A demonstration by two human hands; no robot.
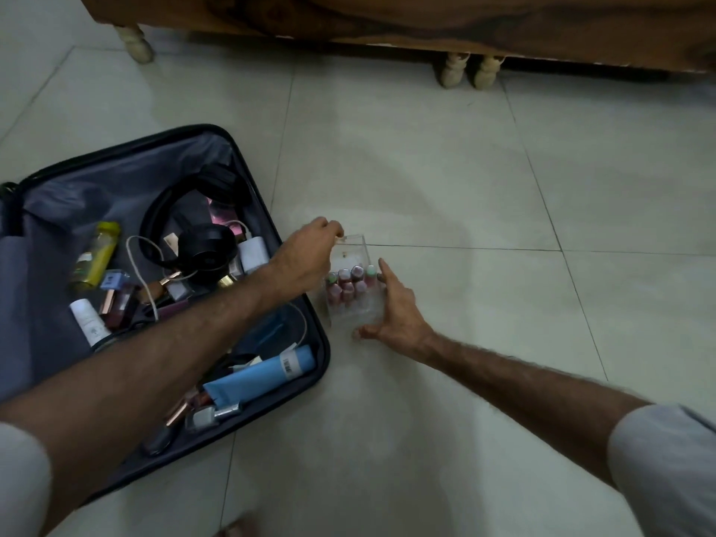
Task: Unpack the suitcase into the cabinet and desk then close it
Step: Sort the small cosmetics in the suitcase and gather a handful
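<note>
Evidently the left hand [310, 257] pinches the clear acrylic box [354, 292] of small bottles by its rim; the right hand [395, 312] cups it (loosely), so tilting could spill them.

Open suitcase [321, 354] with dark navy shell and grey lining; inside, black headphones [193, 211], a yellow bottle [95, 255] and a light blue tube [259, 377]. Clear box [354, 250] of pink and red bottles on pale grey floor tiles [465, 168]. Brown wood-grain furniture [426, 17] on cream legs.
</note>
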